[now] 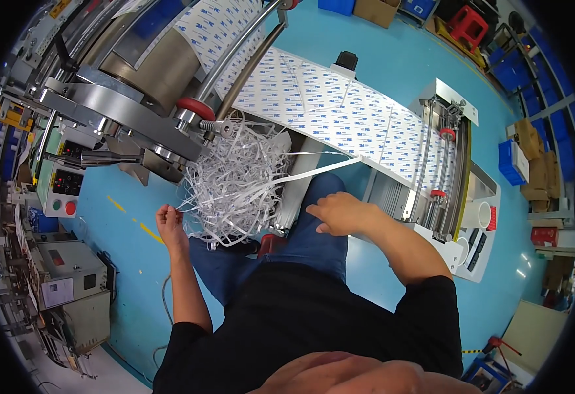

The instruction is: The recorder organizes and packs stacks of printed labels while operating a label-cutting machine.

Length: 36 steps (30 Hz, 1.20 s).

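Evidently, at nine o'clock, the left hand (170,223) pinched a thin white strip (186,207) between its fingers, perhaps to keep it taut; the tangled strip pile (238,177) lay at ten o'clock, probably where trimmings could gather; a pale band (320,170) stretched from it toward one o'clock, meeting the printed sheet's (340,111) near edge; the right hand (341,214) hovered beside the knee (323,187), fingers curled, any grip impossible to tell.
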Each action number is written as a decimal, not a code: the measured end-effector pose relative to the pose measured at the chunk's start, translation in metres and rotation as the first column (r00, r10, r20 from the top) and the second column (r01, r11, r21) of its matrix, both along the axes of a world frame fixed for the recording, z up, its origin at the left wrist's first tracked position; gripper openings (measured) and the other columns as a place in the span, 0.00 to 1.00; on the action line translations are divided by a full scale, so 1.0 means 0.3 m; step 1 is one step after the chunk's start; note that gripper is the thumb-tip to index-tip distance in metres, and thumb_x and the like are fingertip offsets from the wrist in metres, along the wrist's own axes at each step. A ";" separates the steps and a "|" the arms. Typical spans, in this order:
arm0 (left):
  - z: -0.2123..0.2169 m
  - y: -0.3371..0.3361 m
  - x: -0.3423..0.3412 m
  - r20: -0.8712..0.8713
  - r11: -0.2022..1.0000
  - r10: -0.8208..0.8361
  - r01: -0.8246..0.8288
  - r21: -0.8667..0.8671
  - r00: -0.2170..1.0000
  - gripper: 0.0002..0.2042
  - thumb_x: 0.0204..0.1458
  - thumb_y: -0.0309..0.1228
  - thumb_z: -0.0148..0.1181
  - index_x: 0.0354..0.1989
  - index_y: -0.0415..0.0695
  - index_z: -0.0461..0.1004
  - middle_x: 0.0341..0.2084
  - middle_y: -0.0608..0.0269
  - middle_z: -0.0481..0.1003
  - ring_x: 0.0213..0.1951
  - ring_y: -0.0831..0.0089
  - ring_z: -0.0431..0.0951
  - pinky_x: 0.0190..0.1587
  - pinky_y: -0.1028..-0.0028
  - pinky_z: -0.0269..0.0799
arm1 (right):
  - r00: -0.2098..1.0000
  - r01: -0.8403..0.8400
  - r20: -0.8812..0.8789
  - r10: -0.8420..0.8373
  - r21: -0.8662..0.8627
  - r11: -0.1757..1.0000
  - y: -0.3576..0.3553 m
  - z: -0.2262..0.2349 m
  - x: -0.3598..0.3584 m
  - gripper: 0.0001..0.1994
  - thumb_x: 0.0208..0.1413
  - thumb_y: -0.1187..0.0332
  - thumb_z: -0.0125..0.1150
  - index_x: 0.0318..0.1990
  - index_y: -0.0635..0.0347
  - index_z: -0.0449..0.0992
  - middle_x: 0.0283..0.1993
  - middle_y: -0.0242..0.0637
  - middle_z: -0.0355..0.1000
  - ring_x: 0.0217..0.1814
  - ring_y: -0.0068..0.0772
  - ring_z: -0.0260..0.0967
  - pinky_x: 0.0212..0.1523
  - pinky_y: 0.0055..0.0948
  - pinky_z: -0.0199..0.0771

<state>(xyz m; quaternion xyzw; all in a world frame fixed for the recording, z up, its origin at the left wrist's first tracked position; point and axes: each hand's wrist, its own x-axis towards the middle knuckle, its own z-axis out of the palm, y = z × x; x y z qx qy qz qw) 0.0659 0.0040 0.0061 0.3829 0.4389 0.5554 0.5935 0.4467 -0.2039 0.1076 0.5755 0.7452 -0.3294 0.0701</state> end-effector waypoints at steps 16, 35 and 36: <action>-0.028 0.015 -0.090 -0.088 0.998 0.055 -0.058 -0.033 0.995 0.09 0.56 0.25 0.56 0.44 0.42 0.68 0.31 0.67 0.69 0.31 0.79 0.69 0.38 0.77 0.68 | 1.000 0.004 0.015 -0.004 -0.036 0.999 0.035 0.017 -0.019 0.26 0.53 0.57 0.60 0.57 0.59 0.66 0.42 0.45 0.72 0.48 0.48 0.69 0.49 0.41 0.69; 0.160 0.021 0.173 -0.718 0.923 0.018 0.265 0.279 0.695 0.09 0.59 0.33 0.52 0.39 0.40 0.73 0.29 0.64 0.73 0.31 0.78 0.70 0.38 0.76 0.67 | 1.000 0.024 0.003 -0.024 -0.051 0.998 0.002 0.011 0.018 0.21 0.55 0.57 0.59 0.49 0.62 0.69 0.43 0.45 0.72 0.50 0.47 0.70 0.47 0.42 0.70; 0.285 -0.059 0.328 -0.803 0.842 -0.028 0.447 0.301 0.595 0.09 0.57 0.32 0.53 0.40 0.39 0.73 0.31 0.63 0.73 0.35 0.76 0.72 0.41 0.76 0.68 | 1.000 0.025 -0.006 -0.025 -0.044 0.999 0.003 0.000 0.019 0.21 0.55 0.56 0.59 0.49 0.62 0.69 0.43 0.45 0.72 0.50 0.48 0.70 0.47 0.42 0.70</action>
